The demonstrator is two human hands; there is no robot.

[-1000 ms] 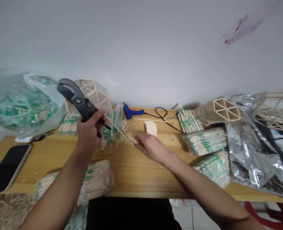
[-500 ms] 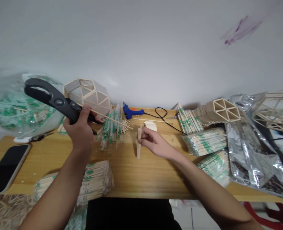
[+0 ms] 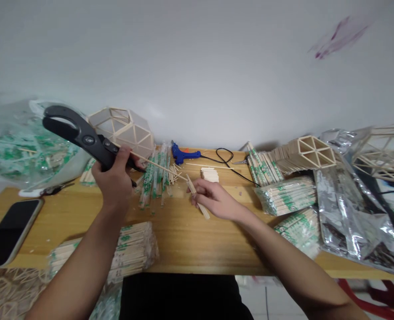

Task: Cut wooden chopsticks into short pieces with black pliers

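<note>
Raised at the left, my left hand [image 3: 115, 180] is closed round black-handled cutters [image 3: 90, 140] and a thin wooden stick [image 3: 157, 165] that points right and down. The stick's far end is close to a short flat wooden piece [image 3: 202, 208], tilted, which my right hand [image 3: 215, 198] pinches between thumb and fingers. Whether the two touch is hard to tell. Just behind my right hand lies a small stack of short cut sticks [image 3: 209, 174]. More short pieces [image 3: 174, 174] lie beside green-printed wrappers [image 3: 153, 178].
A blue glue gun [image 3: 185, 154] with a black cord lies at the back. Wooden lattice shapes [image 3: 126, 129] stand back left and right. Bundled chopsticks [image 3: 288, 195], a silvery bag [image 3: 357, 222], a phone [image 3: 12, 231] and a stuffed plastic bag [image 3: 26, 146] surround the table [image 3: 183, 249].
The flat piece in my right hand has turned from upright to slanting, its lower end now further right. My left hand with the cutters and stick has shifted slightly right.
</note>
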